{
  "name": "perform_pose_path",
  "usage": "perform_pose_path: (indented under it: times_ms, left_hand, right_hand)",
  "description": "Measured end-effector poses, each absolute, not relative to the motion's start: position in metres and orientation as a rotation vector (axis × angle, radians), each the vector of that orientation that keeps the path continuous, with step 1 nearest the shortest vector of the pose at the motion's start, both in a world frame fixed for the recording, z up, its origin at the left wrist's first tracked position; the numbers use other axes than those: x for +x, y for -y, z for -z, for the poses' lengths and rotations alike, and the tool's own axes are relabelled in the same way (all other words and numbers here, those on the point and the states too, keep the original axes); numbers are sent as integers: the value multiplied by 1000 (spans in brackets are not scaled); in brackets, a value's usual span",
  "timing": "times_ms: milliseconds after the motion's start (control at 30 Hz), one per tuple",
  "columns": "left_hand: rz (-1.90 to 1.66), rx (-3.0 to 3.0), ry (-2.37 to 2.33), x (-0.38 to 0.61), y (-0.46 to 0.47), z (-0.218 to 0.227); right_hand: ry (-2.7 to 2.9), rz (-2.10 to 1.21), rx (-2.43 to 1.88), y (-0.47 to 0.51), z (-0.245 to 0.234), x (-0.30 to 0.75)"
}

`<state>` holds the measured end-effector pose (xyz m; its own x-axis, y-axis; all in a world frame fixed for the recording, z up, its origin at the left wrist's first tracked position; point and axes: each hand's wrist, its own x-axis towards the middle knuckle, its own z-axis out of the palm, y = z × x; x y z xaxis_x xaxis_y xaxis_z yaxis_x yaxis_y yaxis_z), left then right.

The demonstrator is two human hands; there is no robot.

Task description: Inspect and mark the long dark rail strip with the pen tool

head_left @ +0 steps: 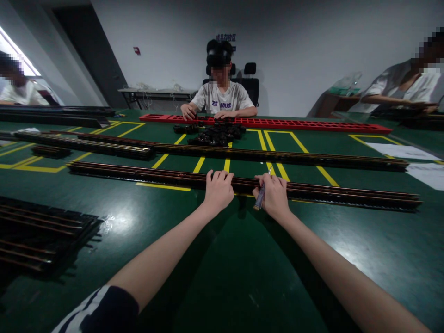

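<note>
A long dark rail [138, 175] with copper-coloured strips lies across the green table [222, 259] in front of me. My left hand [218, 189] rests on its near edge, fingers curled over the top of it. My right hand [274, 194] sits a little to the right on the same rail, closed on a small screwdriver [261, 196] with a clear bluish handle, its tip pointing up and away.
A second long rail [277, 157] lies further back, a heap of small black parts [217, 134] behind it, then a long red tray [277, 124] in front of a seated person [222, 99]. More dark rails [38, 231] are stacked at the near left. Other people sit at both far sides.
</note>
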<state>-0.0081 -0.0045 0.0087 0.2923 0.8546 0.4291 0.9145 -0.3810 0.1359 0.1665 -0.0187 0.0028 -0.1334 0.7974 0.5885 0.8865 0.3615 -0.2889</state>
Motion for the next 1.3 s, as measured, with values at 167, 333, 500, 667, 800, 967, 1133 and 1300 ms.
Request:
perform_pose_path:
  times_ms: [167, 333, 500, 667, 800, 967, 1133, 1300]
  left_hand:
    - [667, -2381, 1667, -8, 4, -7]
    - [678, -2368, 1673, -8, 2, -5]
    - [680, -2383, 1667, -9, 1, -5]
    - [689, -2370, 1648, -9, 1, -4]
    - [688, -2371, 1649, -9, 1, -3]
    - [685, -2379, 1663, -8, 2, -5]
    - [679, -2359, 1666, -8, 2, -5]
    - [687, -2375, 1666, -8, 2, -5]
  right_hand:
    - [1906, 134, -1467, 18, -2, 163]
    - [1929, 155, -1454, 19, -2, 164]
    - [1940, 210, -1464, 21, -2, 166]
    - [2028, 283, -1421, 21, -2, 164]
    - [2023, 288, -1429, 20, -2, 163]
    - [1998, 283, -1476, 18, 0, 163]
    - [1961, 228, -1500, 17, -1, 161]
    - [1938, 205, -1525, 19, -3, 159]
